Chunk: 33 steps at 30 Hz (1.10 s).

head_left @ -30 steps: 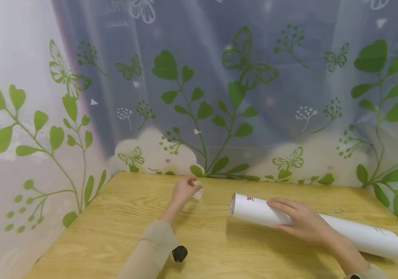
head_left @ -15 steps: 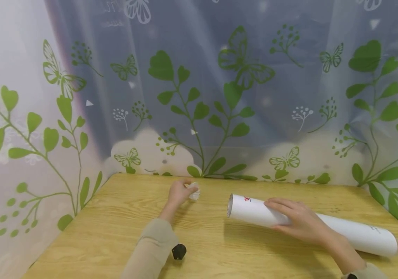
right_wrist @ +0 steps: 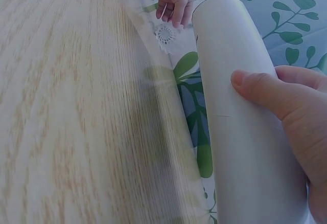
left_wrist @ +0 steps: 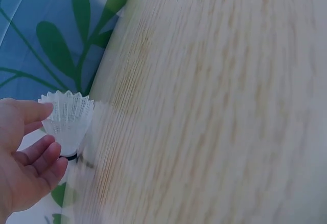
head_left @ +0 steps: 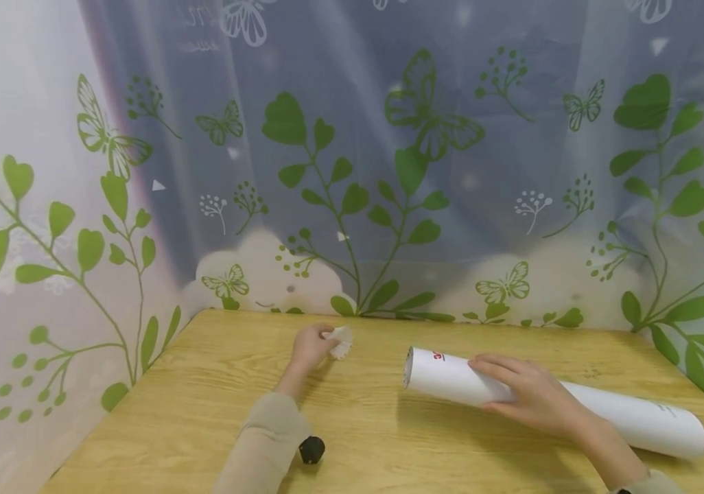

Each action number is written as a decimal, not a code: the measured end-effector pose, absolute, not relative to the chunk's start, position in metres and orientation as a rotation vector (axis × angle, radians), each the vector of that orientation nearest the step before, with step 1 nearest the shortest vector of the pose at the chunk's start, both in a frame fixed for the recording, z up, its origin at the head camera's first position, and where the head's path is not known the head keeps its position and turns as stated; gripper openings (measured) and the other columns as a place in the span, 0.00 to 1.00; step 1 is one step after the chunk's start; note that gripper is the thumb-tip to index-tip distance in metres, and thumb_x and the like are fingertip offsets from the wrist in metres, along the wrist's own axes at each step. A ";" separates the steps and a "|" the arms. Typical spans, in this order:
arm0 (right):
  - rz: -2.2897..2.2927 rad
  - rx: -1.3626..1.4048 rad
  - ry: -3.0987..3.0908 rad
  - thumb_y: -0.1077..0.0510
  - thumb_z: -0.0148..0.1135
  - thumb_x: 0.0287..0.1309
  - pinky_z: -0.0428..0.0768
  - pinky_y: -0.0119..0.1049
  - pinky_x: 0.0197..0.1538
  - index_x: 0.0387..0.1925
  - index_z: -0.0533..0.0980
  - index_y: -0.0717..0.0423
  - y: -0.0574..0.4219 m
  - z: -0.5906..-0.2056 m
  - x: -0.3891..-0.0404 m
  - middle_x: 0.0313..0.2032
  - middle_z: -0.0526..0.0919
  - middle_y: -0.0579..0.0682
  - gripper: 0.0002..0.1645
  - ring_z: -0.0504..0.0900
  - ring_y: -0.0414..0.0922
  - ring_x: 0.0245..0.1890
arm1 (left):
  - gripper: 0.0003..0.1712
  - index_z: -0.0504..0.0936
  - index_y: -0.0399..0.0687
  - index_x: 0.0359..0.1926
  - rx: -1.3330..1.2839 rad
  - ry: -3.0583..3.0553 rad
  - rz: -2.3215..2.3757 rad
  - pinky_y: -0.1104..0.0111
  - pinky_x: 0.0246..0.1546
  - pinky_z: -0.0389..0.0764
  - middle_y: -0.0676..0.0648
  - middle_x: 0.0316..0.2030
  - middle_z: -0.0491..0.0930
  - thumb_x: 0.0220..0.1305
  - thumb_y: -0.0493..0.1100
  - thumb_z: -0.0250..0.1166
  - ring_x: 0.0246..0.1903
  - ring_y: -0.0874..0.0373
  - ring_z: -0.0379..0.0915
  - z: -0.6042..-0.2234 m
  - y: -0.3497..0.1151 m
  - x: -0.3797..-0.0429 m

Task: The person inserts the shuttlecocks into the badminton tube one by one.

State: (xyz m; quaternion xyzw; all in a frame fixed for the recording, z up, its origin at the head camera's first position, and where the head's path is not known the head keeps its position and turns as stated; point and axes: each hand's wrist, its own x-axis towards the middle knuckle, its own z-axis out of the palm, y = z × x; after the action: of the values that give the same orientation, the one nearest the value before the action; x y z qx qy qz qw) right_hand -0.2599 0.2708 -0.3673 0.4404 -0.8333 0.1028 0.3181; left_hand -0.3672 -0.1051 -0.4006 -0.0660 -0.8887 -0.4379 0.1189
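My left hand (head_left: 311,346) holds a white shuttlecock (head_left: 342,343) near the far edge of the wooden table. In the left wrist view, a finger overlaps the skirt of the shuttlecock (left_wrist: 67,116), while curled fingertips sit beside its dark-banded cork end. The open skirt faces right, as the right wrist view shows. My right hand (head_left: 534,394) grips a long white tube (head_left: 624,412) around its middle, thumb on the near side. Red print marks the tube's left end, which is tilted up off the table; the other end points down to the right.
The light wood-grain table (head_left: 364,418) meets a curtain (head_left: 352,206) printed with green leaves and butterflies at the back and sides. A small black many-sided piece (head_left: 311,450) sits at my left sleeve cuff (head_left: 274,425).
My left hand has drawn slightly left and nearer, and the shuttlecock has turned so more of its skirt shows. The right hand and tube stay nearly still; the head view shifted a little.
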 end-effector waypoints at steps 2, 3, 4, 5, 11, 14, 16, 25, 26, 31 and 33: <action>0.270 1.157 -2.191 0.45 0.72 0.42 0.78 0.48 0.40 0.56 0.74 0.51 0.271 -0.368 -0.260 0.52 0.78 0.49 0.37 0.78 0.48 0.48 | 0.18 0.79 0.31 0.48 -0.180 -2.611 -1.286 0.62 0.36 0.78 0.36 0.41 0.80 0.56 0.34 0.64 0.39 0.47 0.75 -0.402 -0.106 -0.367; 0.269 1.154 -2.194 0.44 0.72 0.43 0.78 0.48 0.40 0.56 0.74 0.51 0.271 -0.369 -0.260 0.52 0.78 0.49 0.36 0.78 0.47 0.48 | 0.17 0.79 0.32 0.48 -0.175 -2.619 -1.281 0.62 0.36 0.78 0.36 0.41 0.80 0.56 0.33 0.63 0.39 0.48 0.75 -0.403 -0.107 -0.367; 0.271 1.155 -2.194 0.44 0.72 0.43 0.77 0.48 0.40 0.56 0.74 0.51 0.271 -0.369 -0.260 0.52 0.78 0.49 0.36 0.78 0.47 0.48 | 0.17 0.79 0.32 0.48 -0.171 -2.623 -1.277 0.62 0.36 0.78 0.36 0.41 0.80 0.56 0.31 0.62 0.39 0.48 0.75 -0.403 -0.108 -0.367; 0.270 1.152 -2.196 0.44 0.71 0.43 0.77 0.47 0.40 0.56 0.74 0.50 0.271 -0.370 -0.260 0.52 0.78 0.49 0.36 0.78 0.47 0.48 | 0.17 0.79 0.33 0.48 -0.155 -2.626 -1.286 0.64 0.34 0.78 0.37 0.41 0.80 0.56 0.30 0.60 0.36 0.50 0.75 -0.404 -0.108 -0.367; 0.281 1.149 -2.200 0.43 0.72 0.42 0.77 0.47 0.40 0.55 0.74 0.50 0.271 -0.372 -0.260 0.53 0.77 0.46 0.37 0.78 0.47 0.48 | 0.21 0.80 0.33 0.48 -0.086 -2.624 -1.268 0.72 0.19 0.66 0.41 0.32 0.78 0.53 0.25 0.52 0.18 0.60 0.63 -0.406 -0.111 -0.366; 0.284 1.147 -2.206 0.45 0.73 0.40 0.77 0.47 0.40 0.55 0.74 0.50 0.270 -0.371 -0.259 0.53 0.77 0.46 0.37 0.78 0.46 0.47 | 0.21 0.79 0.31 0.48 -0.075 -2.604 -1.246 0.73 0.19 0.67 0.39 0.33 0.78 0.53 0.26 0.52 0.20 0.59 0.65 -0.406 -0.112 -0.365; 0.281 1.142 -2.218 0.47 0.74 0.39 0.77 0.47 0.40 0.55 0.74 0.50 0.269 -0.370 -0.258 0.52 0.77 0.47 0.38 0.78 0.46 0.47 | 0.20 0.79 0.30 0.48 -0.065 -2.592 -1.262 0.72 0.20 0.68 0.38 0.35 0.79 0.53 0.26 0.52 0.22 0.57 0.67 -0.406 -0.113 -0.365; 0.270 1.124 -2.233 0.48 0.75 0.37 0.77 0.48 0.40 0.55 0.74 0.50 0.271 -0.368 -0.257 0.51 0.78 0.49 0.39 0.78 0.47 0.46 | 0.17 0.78 0.30 0.49 -0.069 -2.494 -1.542 0.68 0.28 0.79 0.36 0.35 0.79 0.57 0.27 0.56 0.26 0.55 0.76 -0.400 -0.112 -0.366; 0.269 1.125 -2.230 0.48 0.75 0.37 0.77 0.47 0.41 0.55 0.74 0.50 0.271 -0.368 -0.257 0.51 0.78 0.48 0.39 0.78 0.47 0.46 | 0.17 0.78 0.29 0.49 -0.075 -2.482 -1.576 0.68 0.28 0.80 0.36 0.36 0.80 0.58 0.27 0.56 0.25 0.56 0.76 -0.399 -0.111 -0.365; 0.264 1.120 -2.226 0.48 0.75 0.37 0.78 0.47 0.41 0.55 0.74 0.50 0.272 -0.367 -0.258 0.51 0.78 0.49 0.39 0.79 0.48 0.45 | 0.15 0.79 0.29 0.48 -0.089 -2.443 -1.675 0.68 0.29 0.80 0.35 0.38 0.81 0.60 0.29 0.58 0.24 0.58 0.76 -0.389 -0.109 -0.359; 0.261 1.117 -2.221 0.49 0.75 0.37 0.77 0.47 0.40 0.55 0.74 0.51 0.273 -0.366 -0.258 0.51 0.78 0.49 0.39 0.79 0.49 0.45 | 0.14 0.79 0.29 0.47 -0.101 -2.427 -1.711 0.68 0.30 0.80 0.35 0.39 0.81 0.60 0.30 0.59 0.25 0.55 0.77 -0.385 -0.108 -0.357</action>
State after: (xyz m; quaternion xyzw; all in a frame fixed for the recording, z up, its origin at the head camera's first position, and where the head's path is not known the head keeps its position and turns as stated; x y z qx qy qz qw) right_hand -0.2583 0.2725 -0.3660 0.4238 -0.8432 0.0993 0.3154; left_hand -0.3565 -0.1084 -0.3852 -0.0340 -0.8140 -0.5736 0.0851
